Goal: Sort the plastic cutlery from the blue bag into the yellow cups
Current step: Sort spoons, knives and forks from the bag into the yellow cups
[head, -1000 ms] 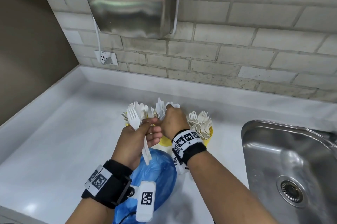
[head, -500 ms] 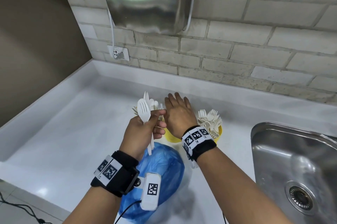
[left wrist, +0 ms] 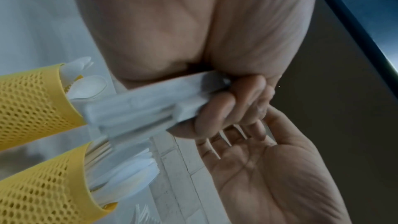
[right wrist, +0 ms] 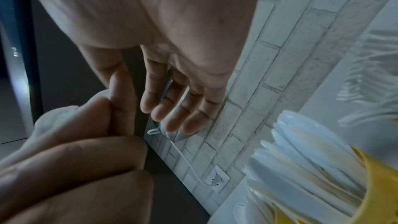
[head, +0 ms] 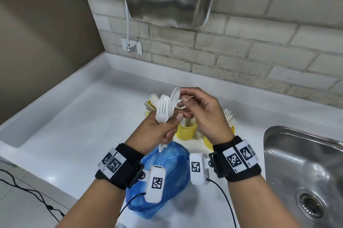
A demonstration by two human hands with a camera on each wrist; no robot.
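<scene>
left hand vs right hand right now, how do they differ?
The left hand is fisted around a bunch of white plastic cutlery, a fork in front; the right hand holds no bunch, and its thumb and forefinger pinch the tip of one spoon in that bunch. The left grip sits lower, the right reaches over the top. Both hover above the yellow cups and wear marker wristbands.

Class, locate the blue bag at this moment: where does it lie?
In the head view the blue bag lies on the white counter, near its front edge, just below the left hand, in front of the yellow cups and left of the sink.
</scene>
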